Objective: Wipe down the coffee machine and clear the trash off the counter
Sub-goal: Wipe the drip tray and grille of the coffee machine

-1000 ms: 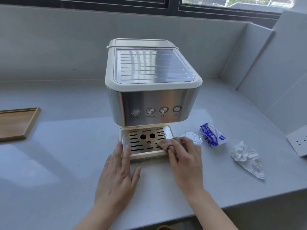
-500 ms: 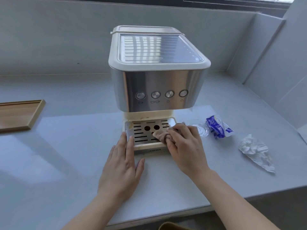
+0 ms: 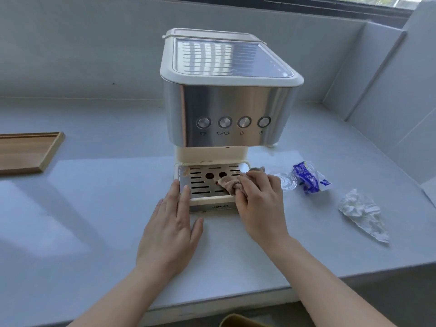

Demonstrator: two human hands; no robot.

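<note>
A steel and cream coffee machine stands on the grey counter. Its slotted drip tray sticks out at the front. My right hand presses a beige cloth onto the tray's right side. My left hand lies flat on the counter, fingertips against the tray's left front corner. To the right lie trash pieces: a clear plastic lid, a blue and white wrapper and a crumpled white paper.
A wooden tray sits at the far left of the counter. Grey walls close the back and the right side. The counter's front edge runs just below my forearms, with a yellow-brown object below it.
The view has tilted and moved closer to the machine. My right hand with the cloth shifted slightly over the drip tray. My left hand has stayed at the tray's front left corner.
</note>
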